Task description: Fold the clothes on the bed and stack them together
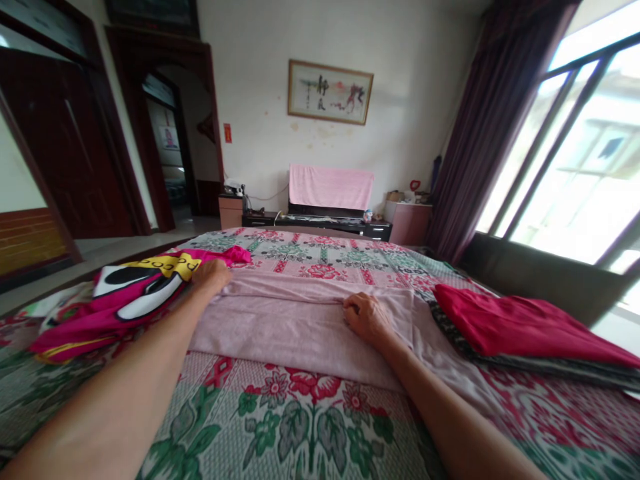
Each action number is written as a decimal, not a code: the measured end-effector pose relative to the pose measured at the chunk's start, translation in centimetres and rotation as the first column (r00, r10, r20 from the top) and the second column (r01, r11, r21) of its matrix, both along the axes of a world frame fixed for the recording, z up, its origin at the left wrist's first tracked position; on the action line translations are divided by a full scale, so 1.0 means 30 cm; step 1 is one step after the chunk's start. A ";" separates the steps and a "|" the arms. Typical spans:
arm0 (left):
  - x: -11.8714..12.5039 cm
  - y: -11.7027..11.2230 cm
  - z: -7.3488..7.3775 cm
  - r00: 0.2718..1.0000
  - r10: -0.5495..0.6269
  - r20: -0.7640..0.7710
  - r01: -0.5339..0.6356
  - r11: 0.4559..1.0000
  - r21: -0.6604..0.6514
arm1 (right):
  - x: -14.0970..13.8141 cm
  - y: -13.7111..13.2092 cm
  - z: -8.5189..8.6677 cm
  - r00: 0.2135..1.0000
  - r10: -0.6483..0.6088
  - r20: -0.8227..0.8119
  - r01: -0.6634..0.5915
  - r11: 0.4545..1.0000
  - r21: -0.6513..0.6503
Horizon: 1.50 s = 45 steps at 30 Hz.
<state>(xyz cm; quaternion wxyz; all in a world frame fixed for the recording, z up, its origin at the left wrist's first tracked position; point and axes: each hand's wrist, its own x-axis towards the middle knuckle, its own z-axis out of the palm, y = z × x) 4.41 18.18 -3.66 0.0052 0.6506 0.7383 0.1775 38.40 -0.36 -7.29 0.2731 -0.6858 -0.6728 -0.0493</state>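
Note:
A pale pink cloth [295, 327] lies spread across the flowered bed cover [280, 420]. My left hand [211, 275] is closed on the cloth's far left corner, next to a magenta garment [125, 297] with white, black and yellow print. My right hand [365, 315] pinches a fold of the same cloth near its middle right. Both forearms reach forward over the bed.
A red folded cloth [510, 323] lies on a dark patterned one [550, 367] at the right of the bed. Beyond the bed stand a low dark cabinet [320, 221] under a pink towel, a window with dark curtains at right, and wooden doors at left.

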 end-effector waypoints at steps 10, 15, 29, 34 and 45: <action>0.107 -0.126 -0.043 0.924 -0.336 -0.183 0.333 0.942 -0.048 | 0.002 0.003 0.004 0.995 0.087 0.044 -0.089 0.994 0.058; 0.066 -0.185 -0.108 0.922 -0.333 -0.198 0.325 0.943 -0.072 | 0.000 0.003 0.006 0.972 0.230 0.055 -0.233 0.972 0.041; 0.069 -0.185 -0.136 0.963 -0.254 -0.095 0.257 0.966 0.024 | 0.006 0.019 0.003 0.959 0.281 0.038 -0.282 0.959 0.012; 0.070 -0.192 -0.138 0.968 -0.234 -0.089 0.235 0.972 0.007 | 0.000 0.020 0.030 0.977 0.213 -0.018 -0.214 0.976 -0.043; 0.078 -0.205 -0.134 0.968 -0.236 -0.088 0.238 0.971 0.013 | -0.041 0.265 0.144 0.993 -0.054 0.101 0.065 0.992 -0.108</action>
